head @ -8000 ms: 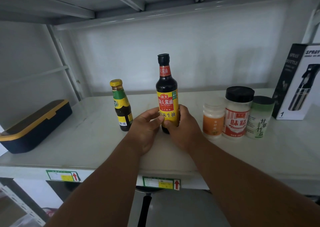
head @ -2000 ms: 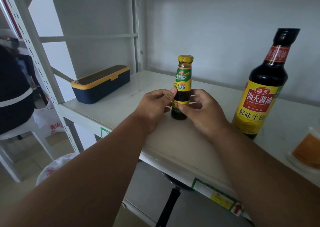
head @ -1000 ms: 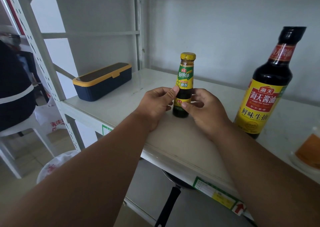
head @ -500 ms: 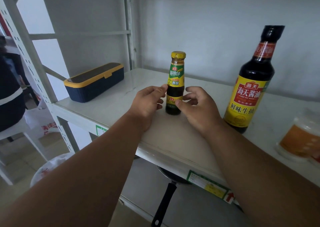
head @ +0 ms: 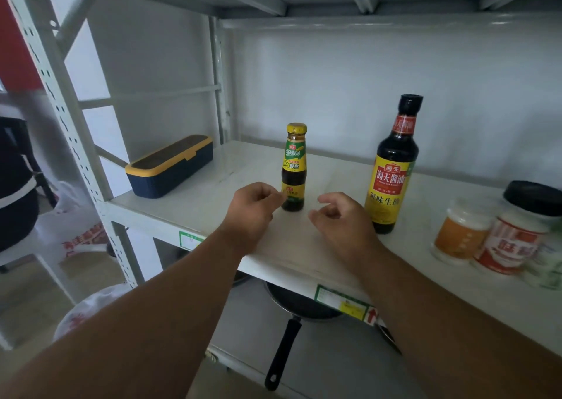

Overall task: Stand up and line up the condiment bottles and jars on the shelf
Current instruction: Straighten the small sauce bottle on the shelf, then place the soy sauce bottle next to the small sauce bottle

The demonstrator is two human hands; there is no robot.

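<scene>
Your left hand (head: pixel 254 207) loosely curled, grip released, fingertips at or just beside small yellow-capped bottle (head: pixel 293 167); contact unclear. Your right hand (head: pixel 340 221) relaxed, grasping nothing, apart from it. Small bottle upright on shelf (head: pixel 213 198), tall soy sauce bottle (head: pixel 392 167) upright to its right, then jars (head: pixel 492 234) clustered together. Blue box (head: pixel 170 166) far left.
</scene>
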